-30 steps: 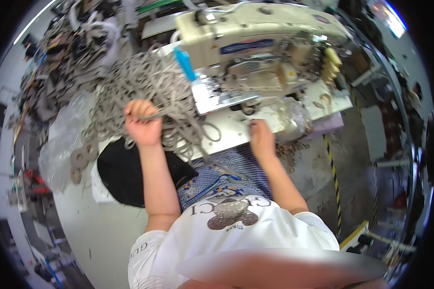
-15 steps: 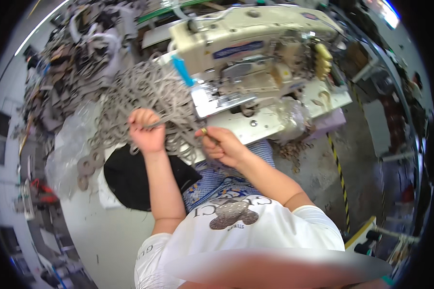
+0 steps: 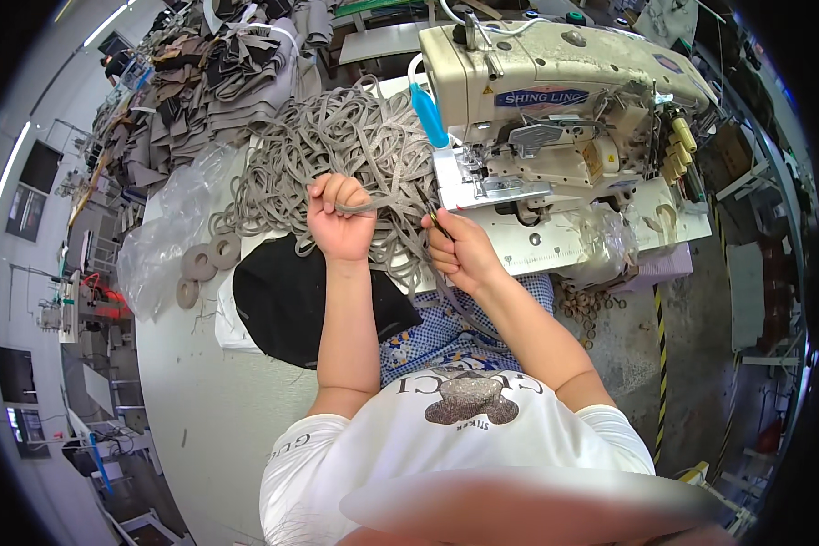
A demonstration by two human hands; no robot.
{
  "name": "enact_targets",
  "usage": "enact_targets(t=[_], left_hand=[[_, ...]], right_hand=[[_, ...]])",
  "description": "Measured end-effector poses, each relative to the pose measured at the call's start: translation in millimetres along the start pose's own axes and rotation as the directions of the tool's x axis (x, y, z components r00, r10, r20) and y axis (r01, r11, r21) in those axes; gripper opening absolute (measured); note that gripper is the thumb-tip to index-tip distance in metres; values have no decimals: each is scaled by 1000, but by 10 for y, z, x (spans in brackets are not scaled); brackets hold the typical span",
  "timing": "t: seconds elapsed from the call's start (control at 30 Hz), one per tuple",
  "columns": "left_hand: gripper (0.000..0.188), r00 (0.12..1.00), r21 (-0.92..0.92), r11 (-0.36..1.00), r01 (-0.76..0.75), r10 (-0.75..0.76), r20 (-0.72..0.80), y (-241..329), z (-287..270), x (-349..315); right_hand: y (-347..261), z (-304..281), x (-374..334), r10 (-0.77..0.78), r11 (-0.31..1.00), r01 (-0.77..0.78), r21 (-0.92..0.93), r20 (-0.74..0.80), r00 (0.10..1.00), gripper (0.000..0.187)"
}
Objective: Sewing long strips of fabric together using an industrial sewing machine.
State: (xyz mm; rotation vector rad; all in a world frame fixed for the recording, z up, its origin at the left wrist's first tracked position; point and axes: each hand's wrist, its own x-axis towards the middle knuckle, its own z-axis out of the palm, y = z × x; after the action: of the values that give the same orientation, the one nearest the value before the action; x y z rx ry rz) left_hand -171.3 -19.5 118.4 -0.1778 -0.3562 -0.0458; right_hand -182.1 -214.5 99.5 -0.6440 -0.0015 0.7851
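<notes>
My left hand [image 3: 341, 218] is closed around a flat grey strip [image 3: 384, 204], its fingers curled over the band. The strip runs rightward toward my right hand [image 3: 464, 253]. That hand grips a small dark pointed tool with a yellowish part, which looks like thread snips [image 3: 434, 218]; its tip points up and away from me. Whether the blades touch the strip, I cannot tell. Behind both hands spreads a tangled heap of grey strips [image 3: 318, 136]. Some strips hang over the table edge onto my patterned blue lap. A black cloth piece [image 3: 291, 305] lies under my left forearm.
A cream sewing machine [image 3: 564, 82] stands at the far right, a blue-handled tool [image 3: 428, 116] beside it. Strip rolls [image 3: 198, 262] and clear plastic [image 3: 168, 237] lie left. Cut fabric [image 3: 218, 91] is piled behind. Crumpled plastic [image 3: 601, 238] sits at the table's right edge.
The view has swung, so the whole scene sits further right and sharper. My right hand is slightly nearer my left, and the dark tool's tip now shows. Both hands keep their grip.
</notes>
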Motion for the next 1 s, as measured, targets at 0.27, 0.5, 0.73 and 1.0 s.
enact_targets(t=[0.27,0.5,0.73,1.0], left_hand=[[15,992,259,965,-36,66,-107,143,-48,-166],[18,773,965,7,262,597,-215,-122,-241,-114],[16,969,809,-588,-24,184,162,-467,-491,377],[27,985,777,-617,124,-19,-173,-520,-658,779]], right_hand=[[79,-259,-277,-95,958,65,-279,-93,991,24],[-66,-879,-802,-610,245,-22,-969,-171,774,15],[-337,-1130,-907,-775,-329,-71,-942,226,590,19],[-328,-1332,-830,-802,-303,-57,-951,222,554,19]])
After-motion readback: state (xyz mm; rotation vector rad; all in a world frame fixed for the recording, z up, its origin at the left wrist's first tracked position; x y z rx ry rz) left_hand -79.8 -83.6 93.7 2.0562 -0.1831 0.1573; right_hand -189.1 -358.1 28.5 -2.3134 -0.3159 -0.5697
